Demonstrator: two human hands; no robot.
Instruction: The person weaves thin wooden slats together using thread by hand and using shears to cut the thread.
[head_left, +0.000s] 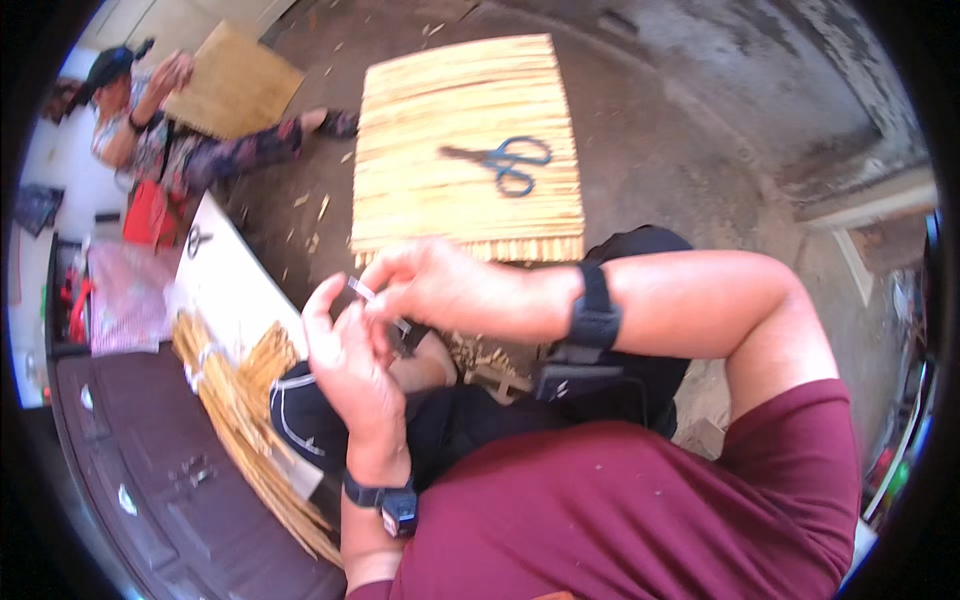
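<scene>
My right hand (440,288) pinches a small, thin, whitish stick-like piece (361,289) between thumb and fingers. My left hand (352,370) is raised against it, its fingers curled around the lower part of the same piece. What the piece is exactly is too small and blurred to tell. Just beyond the hands stands a mat-like panel of pale straw-coloured stalks (460,100) laid side by side. Scissors with blue handles (515,165) lie on top of it, blades pointing left.
A bundle of dry stalks (235,400) lies on a dark brown cabinet-like surface (120,440) at left. A white board (225,280) with dark scissors (198,240) is beside it. Another person (150,130) sits at the far left near a tan panel (235,85). Stalk scraps litter the floor.
</scene>
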